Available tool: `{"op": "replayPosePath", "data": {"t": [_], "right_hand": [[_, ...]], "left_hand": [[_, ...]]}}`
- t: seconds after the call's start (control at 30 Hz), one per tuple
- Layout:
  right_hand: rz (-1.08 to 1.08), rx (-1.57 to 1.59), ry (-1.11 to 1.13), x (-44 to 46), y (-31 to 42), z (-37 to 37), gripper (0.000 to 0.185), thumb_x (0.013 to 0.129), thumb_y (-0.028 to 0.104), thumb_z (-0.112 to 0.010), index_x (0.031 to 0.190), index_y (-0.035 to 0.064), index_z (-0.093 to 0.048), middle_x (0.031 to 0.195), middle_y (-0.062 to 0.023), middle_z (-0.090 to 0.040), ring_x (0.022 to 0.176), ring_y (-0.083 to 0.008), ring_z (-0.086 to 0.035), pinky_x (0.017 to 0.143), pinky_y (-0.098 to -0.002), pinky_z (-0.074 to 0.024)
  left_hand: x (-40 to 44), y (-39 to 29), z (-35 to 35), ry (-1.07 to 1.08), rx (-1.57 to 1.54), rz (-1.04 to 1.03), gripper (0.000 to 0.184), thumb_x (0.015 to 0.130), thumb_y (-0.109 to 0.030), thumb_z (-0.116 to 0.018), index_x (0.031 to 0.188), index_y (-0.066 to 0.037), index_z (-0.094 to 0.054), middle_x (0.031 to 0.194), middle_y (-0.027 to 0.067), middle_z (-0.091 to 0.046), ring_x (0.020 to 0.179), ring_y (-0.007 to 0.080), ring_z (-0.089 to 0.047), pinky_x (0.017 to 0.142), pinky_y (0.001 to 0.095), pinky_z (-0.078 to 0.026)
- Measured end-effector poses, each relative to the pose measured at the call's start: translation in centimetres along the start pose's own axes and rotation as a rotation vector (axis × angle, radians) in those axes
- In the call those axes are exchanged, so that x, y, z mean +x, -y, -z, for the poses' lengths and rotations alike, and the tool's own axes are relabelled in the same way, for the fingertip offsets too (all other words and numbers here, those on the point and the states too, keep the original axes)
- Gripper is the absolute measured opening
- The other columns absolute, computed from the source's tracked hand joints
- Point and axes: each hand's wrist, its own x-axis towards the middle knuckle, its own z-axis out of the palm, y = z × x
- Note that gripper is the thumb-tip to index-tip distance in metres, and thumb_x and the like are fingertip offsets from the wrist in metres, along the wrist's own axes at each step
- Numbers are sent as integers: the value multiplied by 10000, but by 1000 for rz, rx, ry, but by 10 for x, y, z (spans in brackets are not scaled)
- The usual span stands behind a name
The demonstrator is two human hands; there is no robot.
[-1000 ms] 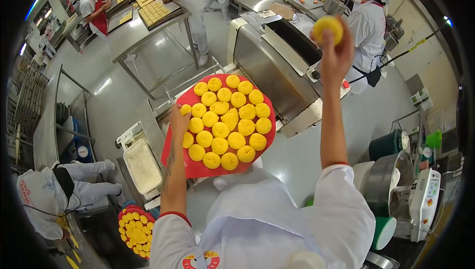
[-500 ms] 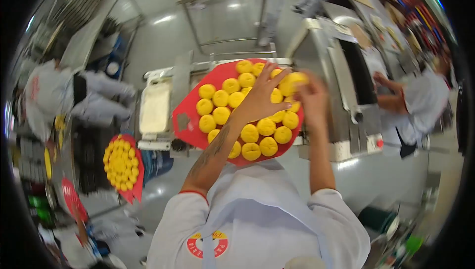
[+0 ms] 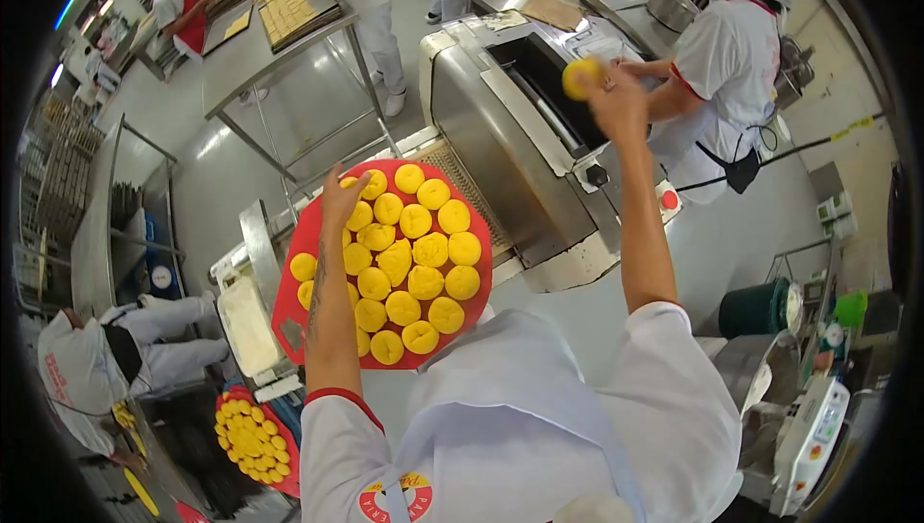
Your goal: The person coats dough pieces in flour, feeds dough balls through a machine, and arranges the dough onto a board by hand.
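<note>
My right hand (image 3: pixel 618 104) is raised over the steel machine, its fingers closed on a yellow dough ball (image 3: pixel 581 78), slightly blurred. On the far left side of a red board (image 3: pixel 289 316), my left hand (image 3: pixel 339 198) has its thumb and fingers apart around a dough ball (image 3: pixel 347 182) near the rim; whether it presses on that ball is hard to see. Several rounded yellow dough pieces (image 3: pixel 403 307) lie spread across the board, some smooth and some rough on top. My left forearm hides part of the board and some of the pieces.
A steel machine (image 3: pixel 481 128) with a dark opening and red button (image 3: pixel 669 200) stands ahead right. A co-worker (image 3: pixel 731 71) is just beyond it. At left are a white flour tray (image 3: pixel 248 326) and a second loaded red board (image 3: pixel 289 427). A steel table (image 3: pixel 274 66) stands behind.
My right hand has lifted the dough ball away from the board, out over the machine. My left hand has shifted to the board's far left side. The view has turned right.
</note>
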Motion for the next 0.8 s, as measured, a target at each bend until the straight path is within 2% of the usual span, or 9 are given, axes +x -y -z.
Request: {"op": "replayPosePath", "data": {"t": [0.03,0.13,0.27,0.4,0.5,0.63,0.7,0.77,0.8], "right_hand": [[226,-132,100,-14,-14,-12,307,885,348,-718,1094,127,-754,996,-177,-708,972,-373,-661,921,-457,-485],[26,129,-112,-42,5,-7,351,879,350,-729,1112,88,-741,1005,-151,-701,949,-311,-664,863,-420,-510],[-137,478,298,-100,108,8,422,888,315,-738,1228,71,-685,1130,-137,-686,967,-247,-667,796,-366,-546],[71,576,327,-158,116,-105,664,909,264,-723,1486,96,-441,1376,-200,-560,1141,-246,-622,899,-358,-554],[-241,1162,557,-161,142,-113,656,948,230,-680,1519,89,-388,1421,-177,-515,1240,-216,-560,901,-346,-564],[-232,1282,395,-116,163,-39,524,971,124,-641,1458,53,-462,1203,-103,-638,899,-156,-675,668,-254,-586],[-173,1186,68,-78,157,-1,468,972,105,-636,1415,37,-501,1118,-85,-670,757,-128,-669,572,-236,-558],[-76,1251,-237,-33,139,30,408,940,110,-679,1332,32,-597,1115,-78,-650,741,-53,-613,517,-184,-495],[38,1126,-379,-12,128,40,420,942,149,-681,1340,46,-594,1145,-116,-652,799,-117,-646,576,-233,-529]], "left_hand": [[3,-2,4,134,98,11,693,714,-412,-840,1222,15,-640,1195,263,-649,1117,363,-636,903,420,-507],[15,-16,11,298,245,-2,520,672,-419,-837,957,8,-754,894,218,-729,889,357,-712,796,431,-545],[29,-21,6,316,247,-192,422,667,-344,-811,928,-20,-741,880,185,-727,860,318,-707,769,411,-540],[15,-94,30,332,56,-285,330,684,-267,-806,876,-19,-704,830,133,-717,788,219,-686,729,341,-528],[-5,-184,70,415,-191,-309,262,758,-216,-793,892,-20,-682,859,82,-713,788,145,-654,724,290,-517],[-36,-231,76,271,-558,-316,214,864,-192,-763,949,-21,-666,941,42,-699,844,101,-624,745,259,-511],[-43,-222,83,239,-619,-117,226,899,-186,-735,1012,-8,-652,981,47,-689,874,110,-627,764,265,-518],[-56,-208,85,255,-821,30,229,930,-172,-703,1066,0,-636,1027,57,-677,906,124,-631,788,278,-528],[-65,-196,81,288,-992,80,226,944,-162,-685,1089,1,-627,1052,65,-670,922,133,-634,803,288,-535]]}}
